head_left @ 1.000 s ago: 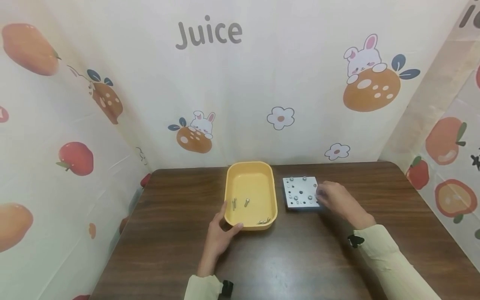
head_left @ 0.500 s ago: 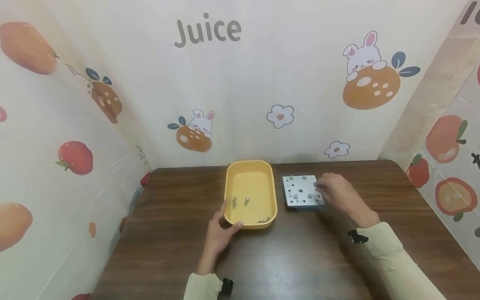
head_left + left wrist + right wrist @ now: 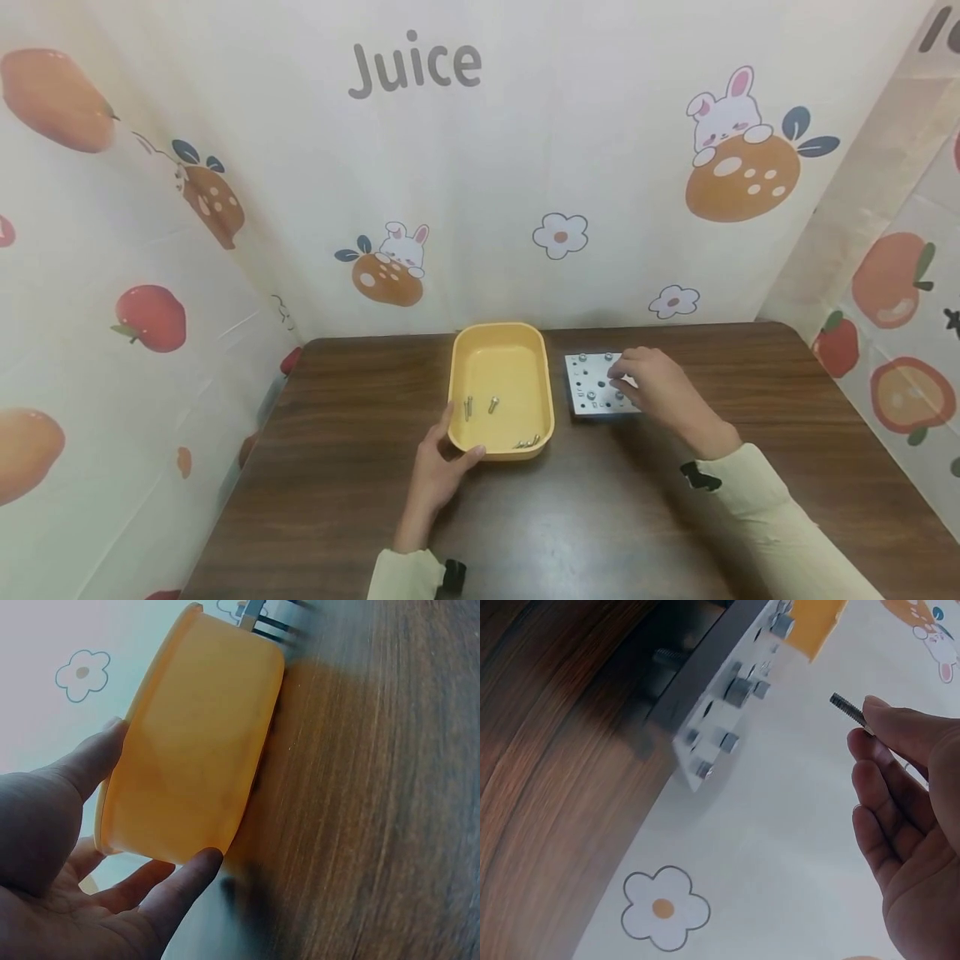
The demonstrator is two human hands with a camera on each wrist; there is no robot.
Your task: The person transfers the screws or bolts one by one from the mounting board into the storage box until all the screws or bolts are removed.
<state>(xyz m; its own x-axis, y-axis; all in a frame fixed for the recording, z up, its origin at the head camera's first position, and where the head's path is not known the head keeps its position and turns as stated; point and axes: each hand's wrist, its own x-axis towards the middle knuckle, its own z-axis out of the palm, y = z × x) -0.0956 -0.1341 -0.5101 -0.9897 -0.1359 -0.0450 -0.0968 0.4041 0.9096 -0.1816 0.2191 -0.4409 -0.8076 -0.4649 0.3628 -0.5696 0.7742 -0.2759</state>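
My left hand (image 3: 437, 471) grips the near left corner of a yellow plastic tray (image 3: 502, 367), the thumb at its near wall and the fingers along its left side. Several loose screws (image 3: 493, 405) lie on the tray's floor. Above the right part of a white metal plate (image 3: 595, 375), my right hand (image 3: 656, 387) pinches a threaded screw (image 3: 849, 709) between thumb and forefinger. The screw's threaded end points out toward the plate, apart from it in the right wrist view; its head is hidden by the fingers. Several bolts (image 3: 739, 691) stand in holes of the plate.
The plate stands raised off the brown wooden table (image 3: 510, 517), just right of the tray. Behind the table's far edge hangs a white curtain (image 3: 480, 167) with fruit and rabbit prints, which also lines both sides.
My right hand has moved left from the plate's right edge to over the plate, its fingertips now nearer the middle. The left hand and the tray have stayed in place.
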